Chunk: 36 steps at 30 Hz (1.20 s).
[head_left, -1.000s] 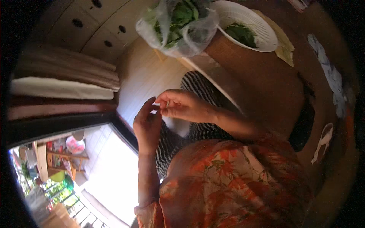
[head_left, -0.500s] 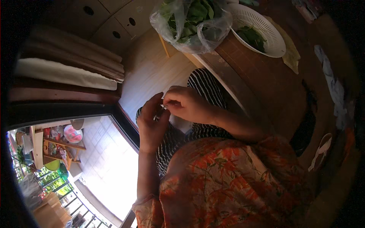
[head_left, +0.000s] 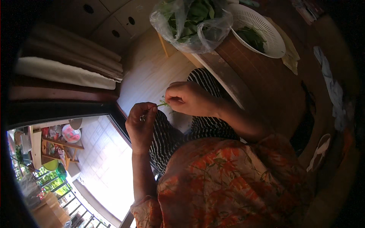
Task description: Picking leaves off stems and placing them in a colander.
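Note:
A thin green stem (head_left: 162, 104) spans the short gap between my two hands, above my lap. My left hand (head_left: 140, 121) pinches one end between thumb and fingertips. At the other end, the fingertips of my right hand (head_left: 192, 99) are closed on it, the fingers curled. Small green bits show around the right fingertips; whether they hang from the stem or lie on the floor below, I cannot tell. Farther off, a clear plastic bag (head_left: 208, 37) full of green leaves (head_left: 195, 15) sits at the table's corner. Beside it, a white basket (head_left: 274, 38) holds a few leaves (head_left: 251, 39).
The brown wooden table (head_left: 247, 62) runs along my right, its edge close to my right forearm. A yellowish cloth (head_left: 291, 57) lies under the basket. On the left are a curtain (head_left: 68, 70) and a doorway onto a bright tiled floor (head_left: 102, 152) with a wooden stool (head_left: 70, 152).
My hands have drawn apart, the left one moving left and slightly down. The green stem now shows between them; before, the fingertips nearly met. Bag and basket have stayed put.

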Each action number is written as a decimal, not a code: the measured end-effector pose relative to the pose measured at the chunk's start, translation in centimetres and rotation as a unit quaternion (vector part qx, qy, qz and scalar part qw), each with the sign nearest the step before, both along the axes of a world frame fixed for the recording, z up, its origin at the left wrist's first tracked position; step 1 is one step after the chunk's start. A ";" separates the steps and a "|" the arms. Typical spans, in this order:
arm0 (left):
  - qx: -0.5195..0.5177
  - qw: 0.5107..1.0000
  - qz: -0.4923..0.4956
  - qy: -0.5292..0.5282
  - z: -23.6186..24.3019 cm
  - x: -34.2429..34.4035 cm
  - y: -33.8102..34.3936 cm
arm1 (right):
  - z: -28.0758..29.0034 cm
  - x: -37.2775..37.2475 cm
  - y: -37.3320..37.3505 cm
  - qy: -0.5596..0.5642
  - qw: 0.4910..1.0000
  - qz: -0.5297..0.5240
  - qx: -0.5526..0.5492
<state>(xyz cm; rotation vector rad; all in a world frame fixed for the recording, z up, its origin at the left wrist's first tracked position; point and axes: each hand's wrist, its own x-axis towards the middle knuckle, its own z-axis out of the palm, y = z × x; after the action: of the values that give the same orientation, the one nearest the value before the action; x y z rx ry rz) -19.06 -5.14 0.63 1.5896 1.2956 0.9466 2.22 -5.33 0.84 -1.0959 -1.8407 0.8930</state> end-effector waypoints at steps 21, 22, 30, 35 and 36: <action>0.069 0.994 -0.041 0.070 -1.9 0.8 -0.1 | -1.4 -0.9 -0.4 0.125 0.989 -0.042 -0.070; 0.069 0.994 -0.040 0.070 -1.8 0.9 -0.2 | -1.4 -1.0 -0.4 0.148 0.984 -0.032 -0.097; -0.001 0.998 -0.054 0.027 -1.7 1.8 -0.6 | -2.1 -1.6 -0.3 0.178 0.980 -0.028 -0.082; -0.007 0.999 -0.043 0.018 -1.1 2.2 -0.9 | -2.2 -1.9 -0.4 0.147 0.986 -0.060 -0.042; -0.041 0.998 -0.024 -0.030 -1.4 2.1 -0.9 | -2.0 -2.0 -0.4 0.147 0.986 -0.059 -0.042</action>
<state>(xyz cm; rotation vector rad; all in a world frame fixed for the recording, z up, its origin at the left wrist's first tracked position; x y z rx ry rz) -16.95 -6.06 -0.81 1.5124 1.2341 0.8930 0.22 -5.74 -1.21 -1.0509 -1.4927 1.0105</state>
